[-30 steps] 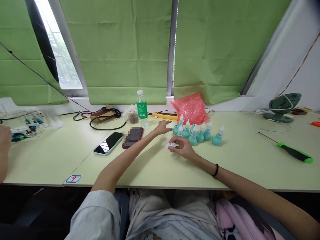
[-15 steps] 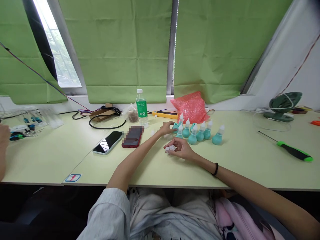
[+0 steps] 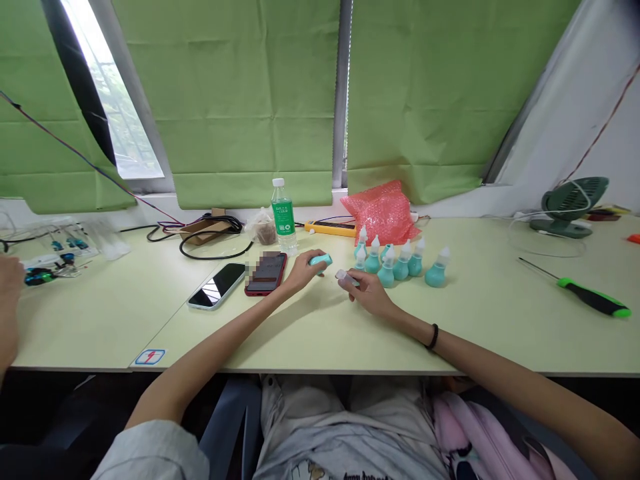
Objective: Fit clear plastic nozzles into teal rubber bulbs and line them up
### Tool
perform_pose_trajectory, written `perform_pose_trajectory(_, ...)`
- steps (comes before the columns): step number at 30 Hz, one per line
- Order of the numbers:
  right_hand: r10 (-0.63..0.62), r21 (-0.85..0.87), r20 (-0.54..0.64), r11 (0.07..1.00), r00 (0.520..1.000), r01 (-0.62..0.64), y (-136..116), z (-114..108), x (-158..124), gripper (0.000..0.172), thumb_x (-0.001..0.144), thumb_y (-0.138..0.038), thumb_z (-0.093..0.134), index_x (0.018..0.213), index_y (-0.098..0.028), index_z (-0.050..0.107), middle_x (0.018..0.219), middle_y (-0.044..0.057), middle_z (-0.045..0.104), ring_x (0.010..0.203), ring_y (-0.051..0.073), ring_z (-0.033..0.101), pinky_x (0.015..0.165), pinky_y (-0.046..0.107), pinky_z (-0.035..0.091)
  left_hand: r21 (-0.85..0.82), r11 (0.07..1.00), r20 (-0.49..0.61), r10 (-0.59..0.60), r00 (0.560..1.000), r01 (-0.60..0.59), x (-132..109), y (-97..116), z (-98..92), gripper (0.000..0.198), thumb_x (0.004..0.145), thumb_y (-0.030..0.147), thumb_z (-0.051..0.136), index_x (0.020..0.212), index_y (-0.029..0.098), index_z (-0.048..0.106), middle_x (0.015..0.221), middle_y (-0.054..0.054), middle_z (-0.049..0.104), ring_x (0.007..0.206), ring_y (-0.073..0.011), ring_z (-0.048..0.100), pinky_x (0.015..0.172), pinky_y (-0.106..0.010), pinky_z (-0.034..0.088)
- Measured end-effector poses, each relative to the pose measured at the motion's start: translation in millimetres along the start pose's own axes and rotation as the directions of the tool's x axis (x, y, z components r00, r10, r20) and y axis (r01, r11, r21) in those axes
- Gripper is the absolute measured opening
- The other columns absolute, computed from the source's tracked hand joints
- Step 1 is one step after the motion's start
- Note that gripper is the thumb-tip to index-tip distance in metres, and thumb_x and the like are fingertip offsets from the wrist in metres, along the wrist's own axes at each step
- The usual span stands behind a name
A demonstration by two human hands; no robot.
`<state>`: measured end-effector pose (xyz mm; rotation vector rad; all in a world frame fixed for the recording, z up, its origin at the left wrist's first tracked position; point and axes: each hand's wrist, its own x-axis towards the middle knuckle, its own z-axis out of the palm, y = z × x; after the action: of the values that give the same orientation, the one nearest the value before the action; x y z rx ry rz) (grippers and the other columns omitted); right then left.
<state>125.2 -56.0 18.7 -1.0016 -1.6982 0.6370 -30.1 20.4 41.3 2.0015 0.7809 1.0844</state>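
Left hand (image 3: 303, 271): grip around one teal squeeze bulb (image 3: 321, 261), no nozzle visible on it. Right hand (image 3: 370, 292): grip pinching translucent nozzle (image 3: 347, 277), apart from bulb. Tabletop (image 3: 480, 333), right: seven nozzle-fitted bulbs (image 3: 387, 275), done; another, behind, apparently unfitted.

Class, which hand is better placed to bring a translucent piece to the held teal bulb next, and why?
Probably the right hand: it holds a translucent piece near the left hand, which is occupied holding the teal bulb.
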Motion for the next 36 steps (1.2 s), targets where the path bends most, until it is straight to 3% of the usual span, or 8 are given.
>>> perform_pose_trajectory(5,0.035,-0.081,0.060,0.996,0.998,-0.030,2.4,-2.5,0.6,0.032,0.073,-0.043,0.044,0.079,-0.016,0.058,0.058,-0.001,0.045,0.043,0.006,0.039,0.038,0.018,0.036,0.037,0.997,0.196,-0.069,0.978,0.063,-23.1,6.2,-13.0,0.024,0.057,0.012,0.048,0.079,0.011,0.057,0.079,-0.003,0.052,0.052,-0.0054,0.048,0.043,-0.017,0.043)
perform_pose_trajectory(9,0.027,-0.122,0.119,0.992,0.992,-0.012,2.8,-2.3,0.2,0.038,0.075,-0.041,0.041,0.102,-0.017,0.052,0.077,0.003,0.051,0.048,0.006,0.043,0.042,0.019,0.040,0.036,0.998,0.301,-0.064,0.951,0.055,-23.8,6.4,-12.8,0.031,0.059,0.020,0.056,0.088,0.012,0.055,0.075,-0.002,0.052,0.044,-0.0030,0.044,0.038,-0.016,0.039)
perform_pose_trajectory(12,-0.030,-0.162,0.144,0.985,0.989,0.054,3.9,-3.1,0.0,0.037,0.077,-0.038,0.040,0.105,-0.018,0.051,0.084,0.005,0.053,0.057,0.008,0.047,0.047,0.021,0.042,0.027,0.997,0.309,-0.071,0.948,0.066,-24.3,5.3,-11.0,0.035,0.057,0.029,0.061,0.086,0.012,0.054,0.072,-0.001,0.052,0.040,-0.0021,0.042,0.036,-0.016,0.036)
perform_pose_trajectory(17,-0.138,-0.255,0.092,0.954,0.986,0.157,10.7,-6.9,0.9,0.028,0.069,-0.037,0.052,0.084,-0.014,0.061,0.067,0.003,0.055,0.059,0.011,0.049,0.049,0.021,0.041,0.013,0.993,0.288,-0.118,0.950,0.119,-25.3,1.3,-10.5,0.038,0.054,0.033,0.065,0.083,0.010,0.056,0.061,0.000,0.050,0.039,-0.0029,0.041,0.037,-0.017,0.035)
perform_pose_trajectory(21,-0.196,-0.326,0.133,0.917,0.972,0.229,12.9,-7.1,0.8,0.024,0.073,-0.032,0.048,0.082,-0.014,0.060,0.064,0.003,0.054,0.056,0.010,0.048,0.047,0.020,0.039,0.006,0.989,0.304,-0.142,0.942,0.147,-25.1,0.2,-11.3,0.039,0.052,0.033,0.066,0.082,0.009,0.058,0.058,0.000,0.050,0.039,-0.0033,0.041,0.038,-0.018,0.035)
perform_pose_trajectory(27,-0.291,-0.516,0.276,0.760,0.916,0.396,8.5,-8.3,-2.5,0.019,0.078,-0.026,0.043,0.081,-0.013,0.056,0.061,0.003,0.051,0.056,0.011,0.046,0.053,0.023,0.035,0.061,0.980,0.361,-0.198,0.911,0.188,-26.7,-0.1,-10.4,0.038,0.051,0.034,0.067,0.079,0.009,0.060,0.049,0.002,0.047,0.037,-0.0036,0.039,0.036,-0.017,0.032)
perform_pose_trajectory(36,-0.365,-0.715,0.392,0.458,0.845,0.529,6.1,-10.6,-2.8,0.019,0.080,-0.023,0.038,0.084,-0.012,0.053,0.070,0.007,0.053,0.065,0.015,0.047,0.054,0.025,0.032,-0.053,0.963,0.414,-0.220,0.883,0.265,-28.8,7.6,-9.0,0.036,0.051,0.032,0.067,0.078,0.009,0.059,0.049,0.003,0.047,0.040,-0.0044,0.040,0.038,-0.018,0.035)
